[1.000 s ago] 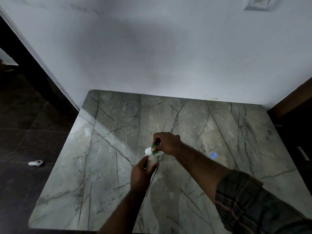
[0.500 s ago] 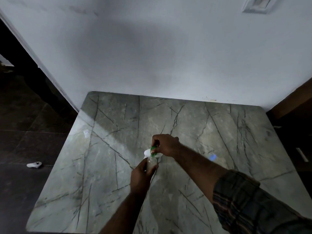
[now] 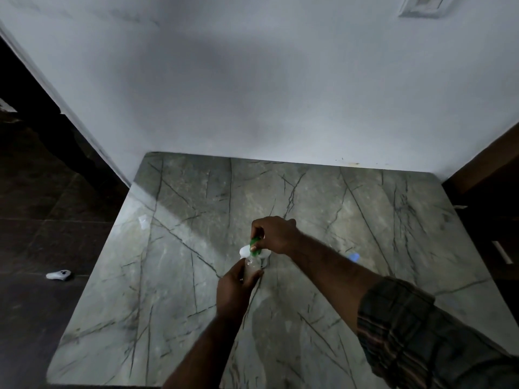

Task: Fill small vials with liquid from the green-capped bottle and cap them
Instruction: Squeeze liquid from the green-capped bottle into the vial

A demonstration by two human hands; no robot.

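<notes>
I'm gripping the bottle (image 3: 250, 269) over the middle of the desk (image 3: 174, 290) with my left hand (image 3: 234, 290) and pinching its green cap (image 3: 255, 243) with my right hand (image 3: 276, 234), aiming to brace the body and twist only the cap, no spills.

The tabletop (image 3: 174, 318) gives me wide free room on its left half, along the near edge, and across the far strip up to the wall (image 3: 252, 94), which closes off the back. The crowded spot is mid-tabletop. There the left grip (image 3: 234, 290) and right grip (image 3: 273, 234) meet on a clear bottle (image 3: 252, 266) with a green cap (image 3: 255, 243), and white pieces (image 3: 245, 251) touch that cluster. The left forearm (image 3: 202, 346) comes up from the near edge. The right forearm (image 3: 331, 276) slants in from the near right, barring a low pass there. A small blue item (image 3: 354, 257) lies just beyond it, and a clear scrap (image 3: 143, 221) sits near the left edge.
</notes>
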